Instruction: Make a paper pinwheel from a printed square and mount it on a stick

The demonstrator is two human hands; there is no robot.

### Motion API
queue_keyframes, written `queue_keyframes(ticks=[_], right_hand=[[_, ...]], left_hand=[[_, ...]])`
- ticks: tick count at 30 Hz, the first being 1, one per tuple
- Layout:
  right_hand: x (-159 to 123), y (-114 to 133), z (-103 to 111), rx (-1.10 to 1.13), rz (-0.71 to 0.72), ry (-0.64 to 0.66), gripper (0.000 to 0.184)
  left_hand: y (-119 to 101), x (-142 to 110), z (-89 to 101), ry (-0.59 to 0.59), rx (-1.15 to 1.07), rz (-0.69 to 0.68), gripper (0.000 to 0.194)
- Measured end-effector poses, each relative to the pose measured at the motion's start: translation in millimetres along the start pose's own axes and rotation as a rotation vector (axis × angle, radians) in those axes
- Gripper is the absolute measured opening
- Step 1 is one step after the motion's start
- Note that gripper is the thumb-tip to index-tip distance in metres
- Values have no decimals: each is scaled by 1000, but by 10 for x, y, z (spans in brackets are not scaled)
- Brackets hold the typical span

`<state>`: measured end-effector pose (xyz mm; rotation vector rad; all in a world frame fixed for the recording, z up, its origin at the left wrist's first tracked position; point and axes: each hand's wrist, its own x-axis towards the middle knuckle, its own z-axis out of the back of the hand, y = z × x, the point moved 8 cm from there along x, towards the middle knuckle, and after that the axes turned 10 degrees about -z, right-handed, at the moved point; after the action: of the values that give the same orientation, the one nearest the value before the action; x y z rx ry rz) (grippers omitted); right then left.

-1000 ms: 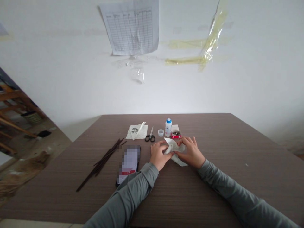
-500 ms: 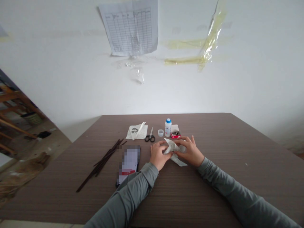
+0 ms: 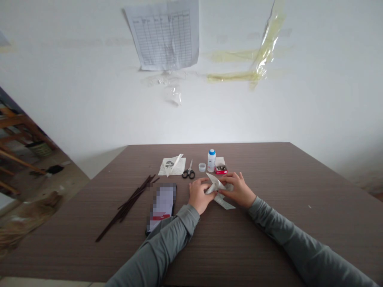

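While printed paper (image 3: 214,184) with curled flaps is held over the middle of the table (image 3: 287,175), it is pinched at one side by the thumb and fingers of the left hand (image 3: 200,196) and at the other by those of the right hand (image 3: 240,192), apparently so that its folds are kept from springing apart. Beyond the hands, scissors (image 3: 189,171), a cup (image 3: 202,168), a blue-capped bottle (image 3: 211,162) and a red box (image 3: 221,172) are set, seemingly to be kept within reach, while dark sticks (image 3: 135,197) and a phone (image 3: 163,201), its screen faced upward perhaps for viewing, are laid to the left.
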<state>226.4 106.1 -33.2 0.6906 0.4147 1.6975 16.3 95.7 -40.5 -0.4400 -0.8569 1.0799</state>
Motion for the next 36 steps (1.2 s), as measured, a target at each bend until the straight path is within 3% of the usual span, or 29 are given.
queue_keyframes(ticks=[36], right_hand=[[3, 115, 17, 6, -147, 75, 36]], left_hand=[[-137, 12, 70, 84, 44, 87, 22]])
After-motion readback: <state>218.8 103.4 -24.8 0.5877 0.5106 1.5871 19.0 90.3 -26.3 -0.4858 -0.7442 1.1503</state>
